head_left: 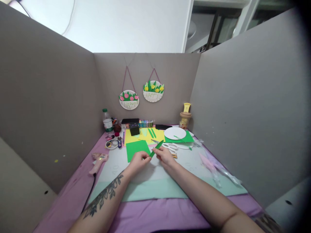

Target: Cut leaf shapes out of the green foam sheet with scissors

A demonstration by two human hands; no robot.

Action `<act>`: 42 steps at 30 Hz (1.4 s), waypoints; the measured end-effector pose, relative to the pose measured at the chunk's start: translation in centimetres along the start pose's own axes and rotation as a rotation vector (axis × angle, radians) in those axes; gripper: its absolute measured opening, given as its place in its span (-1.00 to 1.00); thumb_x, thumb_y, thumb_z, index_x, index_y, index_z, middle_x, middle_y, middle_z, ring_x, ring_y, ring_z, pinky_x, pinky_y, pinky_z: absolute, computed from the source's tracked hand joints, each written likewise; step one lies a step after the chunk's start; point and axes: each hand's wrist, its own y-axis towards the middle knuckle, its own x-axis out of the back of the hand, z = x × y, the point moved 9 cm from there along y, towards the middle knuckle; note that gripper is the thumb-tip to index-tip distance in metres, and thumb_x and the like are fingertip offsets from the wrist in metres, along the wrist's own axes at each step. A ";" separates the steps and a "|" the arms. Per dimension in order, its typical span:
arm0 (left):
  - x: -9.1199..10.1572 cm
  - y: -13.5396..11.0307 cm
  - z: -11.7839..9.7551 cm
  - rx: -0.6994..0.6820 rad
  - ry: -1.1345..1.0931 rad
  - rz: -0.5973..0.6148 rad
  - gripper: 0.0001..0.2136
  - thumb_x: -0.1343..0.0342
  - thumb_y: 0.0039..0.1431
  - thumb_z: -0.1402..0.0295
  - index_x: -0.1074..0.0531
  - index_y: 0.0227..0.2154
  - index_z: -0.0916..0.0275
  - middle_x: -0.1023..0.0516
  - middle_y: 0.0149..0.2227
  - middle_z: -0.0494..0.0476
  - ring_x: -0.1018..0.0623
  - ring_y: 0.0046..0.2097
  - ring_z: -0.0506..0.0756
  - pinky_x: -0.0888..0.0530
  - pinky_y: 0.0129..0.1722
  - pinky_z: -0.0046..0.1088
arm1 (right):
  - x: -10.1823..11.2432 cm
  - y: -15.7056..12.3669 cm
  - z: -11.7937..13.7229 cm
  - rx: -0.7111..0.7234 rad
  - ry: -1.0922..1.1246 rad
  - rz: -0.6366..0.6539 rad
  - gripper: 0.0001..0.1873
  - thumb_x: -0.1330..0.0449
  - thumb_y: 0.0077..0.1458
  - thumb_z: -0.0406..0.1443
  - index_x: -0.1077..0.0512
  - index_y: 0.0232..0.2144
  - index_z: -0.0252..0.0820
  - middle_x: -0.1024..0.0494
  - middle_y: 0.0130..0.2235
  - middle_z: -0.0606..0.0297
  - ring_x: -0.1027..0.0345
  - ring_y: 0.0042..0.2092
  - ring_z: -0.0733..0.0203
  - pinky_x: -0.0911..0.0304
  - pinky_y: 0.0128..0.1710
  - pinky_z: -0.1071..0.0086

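Observation:
Both of my hands meet over the pale mat and pinch a narrow green paper leaf strip that points up and to the right. My left hand grips its lower end with curled fingers. My right hand holds it from the right side, fingers closed. A green paper sheet lies just behind my left hand. White scissors rest just beyond my right hand.
A pink glue gun lies at the left with its cord trailing toward me. Yellow paper, a white paper plate, a water bottle and small supplies crowd the back. Clear wrappers lie right. Grey partition walls enclose the desk.

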 end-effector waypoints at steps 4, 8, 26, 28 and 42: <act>-0.2 0.1 0.0 0.024 -0.016 0.046 -0.79 -0.04 -0.01 0.28 -0.40 -0.63 0.28 -0.42 -0.56 0.02 -0.40 -0.42 0.04 -0.28 -0.39 -0.49 | 2.1 0.8 1.2 0.057 0.105 -0.094 -0.49 -0.42 -0.40 -0.05 -0.17 -0.69 -0.15 -0.12 -0.70 0.53 0.14 -0.64 0.45 0.26 -0.65 0.46; -0.3 0.0 0.5 0.029 0.005 0.064 -0.79 -0.03 -0.02 0.27 -0.42 -0.61 0.27 -0.44 -0.54 0.04 -0.40 -0.40 0.05 -0.29 -0.37 -0.48 | 3.9 1.4 2.8 0.111 0.124 -0.149 -0.55 -0.43 -0.44 -0.08 -0.28 -0.65 -0.17 -0.24 -0.65 0.46 0.08 -0.62 0.44 0.21 -0.65 0.46; 0.9 0.0 0.6 0.045 -0.007 -0.107 -0.72 -0.04 0.04 0.21 -0.47 -0.59 0.30 -0.46 -0.55 0.06 -0.39 -0.42 0.04 -0.26 -0.39 -0.49 | -3.0 -0.8 0.4 0.166 -0.129 0.127 -0.70 -0.35 -0.25 -0.14 -0.45 -0.48 -0.23 -0.49 -0.46 0.31 -0.30 -0.40 0.23 -0.16 -0.39 0.39; 0.8 0.0 0.4 0.031 0.011 -0.101 -0.74 -0.03 0.04 0.25 -0.48 -0.59 0.30 -0.48 -0.54 0.06 -0.41 -0.41 0.04 -0.28 -0.37 -0.48 | -1.8 -0.5 0.5 0.154 -0.178 0.048 -0.69 -0.35 -0.27 -0.13 -0.43 -0.53 -0.23 -0.45 -0.52 0.34 -0.25 -0.46 0.26 -0.12 -0.44 0.40; 1.6 0.0 0.8 0.041 0.081 -0.169 -0.80 -0.10 0.00 0.28 -0.53 -0.40 0.29 -0.55 -0.38 0.12 -0.44 -0.37 0.05 -0.33 -0.31 -0.44 | 1.2 0.3 1.7 0.124 -0.223 -0.089 -0.65 -0.36 -0.32 -0.11 -0.31 -0.65 -0.19 -0.27 -0.68 0.45 -0.03 -0.59 0.37 0.05 -0.58 0.43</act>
